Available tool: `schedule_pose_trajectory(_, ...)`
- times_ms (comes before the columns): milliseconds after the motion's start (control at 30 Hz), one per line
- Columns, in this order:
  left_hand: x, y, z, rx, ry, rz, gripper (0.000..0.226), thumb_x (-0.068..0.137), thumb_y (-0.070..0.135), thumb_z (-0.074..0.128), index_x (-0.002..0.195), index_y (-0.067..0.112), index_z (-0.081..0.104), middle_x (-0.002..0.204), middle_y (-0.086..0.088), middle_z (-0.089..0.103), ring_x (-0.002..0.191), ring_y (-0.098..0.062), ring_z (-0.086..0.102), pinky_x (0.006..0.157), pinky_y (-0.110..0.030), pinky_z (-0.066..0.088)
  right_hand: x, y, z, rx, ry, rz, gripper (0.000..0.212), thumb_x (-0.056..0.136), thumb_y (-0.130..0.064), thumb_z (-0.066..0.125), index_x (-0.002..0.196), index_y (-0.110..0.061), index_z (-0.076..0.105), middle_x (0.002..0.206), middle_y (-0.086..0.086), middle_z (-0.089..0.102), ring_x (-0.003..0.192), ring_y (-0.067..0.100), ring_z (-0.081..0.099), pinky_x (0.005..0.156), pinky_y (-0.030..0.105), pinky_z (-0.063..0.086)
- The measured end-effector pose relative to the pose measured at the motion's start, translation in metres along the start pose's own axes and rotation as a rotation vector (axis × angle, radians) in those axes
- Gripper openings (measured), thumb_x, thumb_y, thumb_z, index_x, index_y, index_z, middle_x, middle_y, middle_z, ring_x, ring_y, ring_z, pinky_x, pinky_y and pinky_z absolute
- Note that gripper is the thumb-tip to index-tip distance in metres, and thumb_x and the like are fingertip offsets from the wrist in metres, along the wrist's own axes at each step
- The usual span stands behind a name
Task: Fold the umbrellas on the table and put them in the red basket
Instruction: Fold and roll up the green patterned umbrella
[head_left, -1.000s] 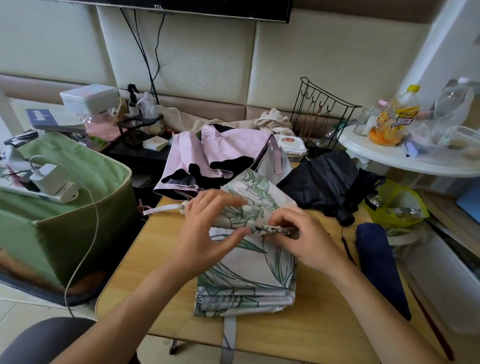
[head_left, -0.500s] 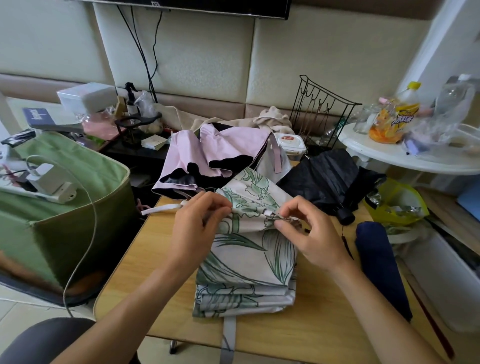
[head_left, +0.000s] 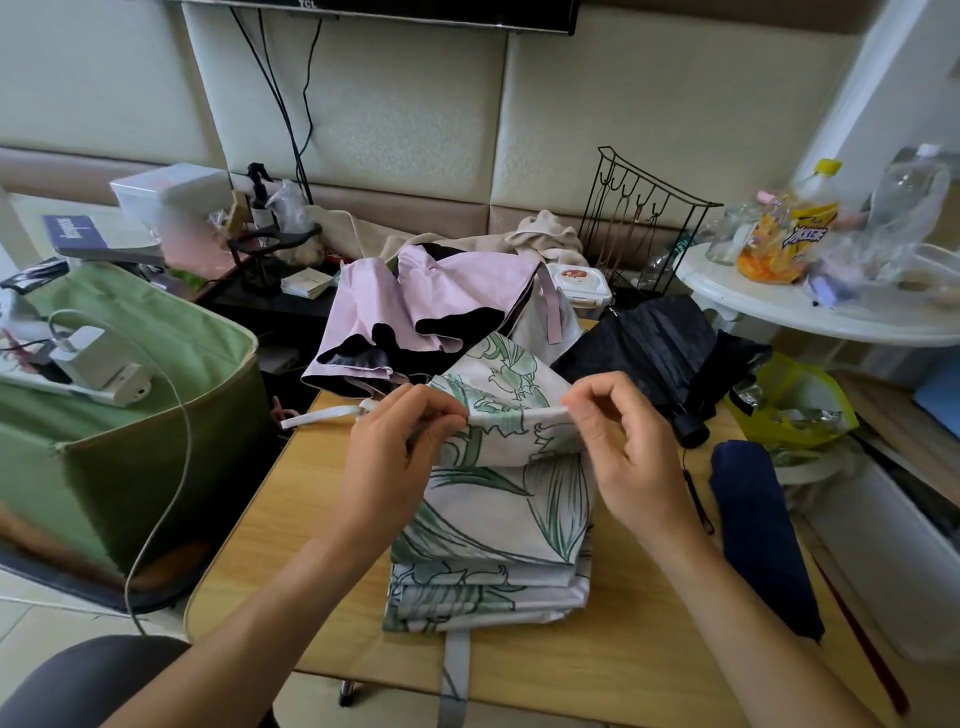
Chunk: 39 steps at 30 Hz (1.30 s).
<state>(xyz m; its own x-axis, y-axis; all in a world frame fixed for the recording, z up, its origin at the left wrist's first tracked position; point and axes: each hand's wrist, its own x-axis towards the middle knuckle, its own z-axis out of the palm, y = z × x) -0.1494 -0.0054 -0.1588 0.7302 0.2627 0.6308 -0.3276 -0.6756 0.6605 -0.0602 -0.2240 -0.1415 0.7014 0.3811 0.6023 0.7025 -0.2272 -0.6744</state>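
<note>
On the wooden table (head_left: 291, 561), centre of view, listed from largest to smallest:

Green fabric bin (head_left: 130, 415), left of the table, with a white charger and cable lying on its top.

Leaf-print umbrella (head_left: 498, 519), white with green leaves, lying in flat stacked folds at mid-table; a grey strap hangs from its near end over the table edge, a white strap runs out to the left at its far end. Its top fabric fold is lifted and drawn taut between both hands.

Pink umbrella (head_left: 415, 312), black lining showing, crumpled at the far table edge just behind the leaf-print one.

Black umbrella (head_left: 654, 348), loosely gathered, far right, its round handle end resting on the table.

Navy umbrella (head_left: 758, 535), rolled tight, lying lengthwise along the table's right edge, apart from the others.

Left hand (head_left: 389, 462), forearm entering from lower left, back of hand up; thumb and forefinger pinch the left end of the raised fold, other fingers curled under.

Right hand (head_left: 628, 457), forearm entering from lower right; thumb and forefinger pinch the right end of the same fold, remaining fingers loosely bent and fanned above it.

Yellow-capped bottle (head_left: 800, 223), on the white round side table at right; label in purple lettering, blurred and not legible.

Writing: "TCL" on the lower edge of the screen (head_left: 363, 8) at top; white lettering on a blue book (head_left: 72, 231) at far left, too small to read.
</note>
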Motion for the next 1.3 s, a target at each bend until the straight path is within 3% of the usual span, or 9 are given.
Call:
schedule_pose_trajectory(100, 0.000, -0.002, 0.000, 0.000, 0.013, 0.015, 0.012, 0.094, 0.004, 0.071, 0.095, 0.016, 0.071, 0.089, 0.012, 0.066, 0.080, -0.008, 0.064, 0.064, -0.010, 0.042, 0.001, -0.001, -0.001, 0.002, -0.083, 0.001, 0.013, 0.094, -0.023, 0.076, 0.099, -0.016, 0.066, 0.097, -0.004, 0.066, 0.096, 0.018, 0.065, 0.084, 0.026, 0.051)
schedule_pose_trajectory(233, 0.002, -0.004, -0.003, -0.003, -0.074, 0.042, 0.021, 0.089, 0.033, 0.074, 0.105, 0.020, 0.071, 0.098, 0.014, 0.066, 0.089, -0.006, 0.063, 0.071, -0.014, 0.045, 0.004, 0.000, -0.007, 0.080, -0.052, 0.027, 0.008, 0.090, -0.023, 0.077, 0.088, -0.017, 0.072, 0.085, -0.004, 0.070, 0.086, 0.018, 0.067, 0.080, 0.036, 0.054)
schedule_pose_trajectory(400, 0.005, -0.009, -0.004, -0.015, 0.000, 0.061, 0.012, 0.083, 0.018, 0.083, 0.092, 0.017, 0.075, 0.089, 0.011, 0.069, 0.083, -0.010, 0.065, 0.070, -0.033, 0.051, 0.006, 0.005, -0.015, 0.239, -0.094, 0.050, 0.009, 0.087, -0.020, 0.081, 0.085, -0.022, 0.073, 0.087, 0.002, 0.069, 0.088, 0.027, 0.066, 0.084, 0.047, 0.055)
schedule_pose_trajectory(567, 0.006, -0.007, -0.005, -0.060, 0.039, 0.094, 0.014, 0.084, 0.028, 0.079, 0.090, 0.017, 0.076, 0.085, 0.005, 0.068, 0.080, -0.015, 0.065, 0.068, -0.040, 0.051, 0.004, 0.006, -0.017, 0.323, -0.160, 0.086, 0.016, 0.086, -0.024, 0.085, 0.093, -0.016, 0.072, 0.095, 0.007, 0.068, 0.094, 0.027, 0.066, 0.089, 0.040, 0.054)
schedule_pose_trajectory(667, 0.007, -0.005, -0.010, -0.063, -0.006, 0.149, 0.017, 0.086, 0.032, 0.079, 0.090, 0.016, 0.076, 0.085, 0.004, 0.067, 0.079, -0.018, 0.065, 0.065, -0.041, 0.050, 0.004, 0.007, -0.017, 0.202, -0.228, 0.102, 0.011, 0.088, -0.016, 0.081, 0.093, -0.016, 0.071, 0.092, 0.004, 0.068, 0.086, 0.022, 0.065, 0.080, 0.043, 0.054)
schedule_pose_trajectory(733, 0.009, -0.004, -0.015, -0.082, -0.086, 0.182, 0.017, 0.086, 0.032, 0.081, 0.089, 0.017, 0.075, 0.085, 0.006, 0.068, 0.078, -0.017, 0.065, 0.066, -0.038, 0.050, 0.004, 0.005, -0.020, 0.180, -0.278, 0.109, 0.010, 0.091, -0.010, 0.077, 0.090, -0.013, 0.068, 0.095, 0.002, 0.069, 0.087, 0.018, 0.064, 0.078, 0.040, 0.052)
schedule_pose_trajectory(900, 0.014, -0.011, -0.030, -0.059, -0.480, 0.214, 0.013, 0.083, 0.023, 0.086, 0.085, 0.020, 0.073, 0.083, 0.011, 0.067, 0.076, -0.011, 0.064, 0.067, -0.025, 0.050, -0.002, 0.002, -0.026, -0.016, -0.606, 0.131, 0.017, 0.089, -0.014, 0.080, 0.086, -0.021, 0.065, 0.123, -0.014, 0.065, 0.123, 0.006, 0.059, 0.098, 0.017, 0.046)
schedule_pose_trajectory(1067, 0.007, -0.025, -0.032, 0.095, -0.810, 0.184, 0.022, 0.084, 0.023, 0.085, 0.087, 0.030, 0.065, 0.084, 0.017, 0.063, 0.078, -0.005, 0.061, 0.068, -0.018, 0.049, -0.013, 0.005, -0.021, -0.273, -0.807, 0.121, 0.015, 0.087, -0.031, 0.079, 0.088, -0.033, 0.064, 0.099, -0.014, 0.055, 0.096, 0.008, 0.055, 0.081, 0.025, 0.047)
schedule_pose_trajectory(1300, -0.003, -0.026, -0.028, 0.231, -1.022, 0.035, 0.019, 0.086, 0.027, 0.082, 0.092, 0.035, 0.067, 0.088, 0.017, 0.065, 0.081, -0.001, 0.061, 0.070, -0.017, 0.050, -0.018, 0.000, -0.013, -0.426, -0.971, 0.063, 0.011, 0.092, -0.035, 0.072, 0.094, -0.031, 0.063, 0.099, -0.016, 0.056, 0.097, 0.002, 0.051, 0.085, 0.027, 0.046)
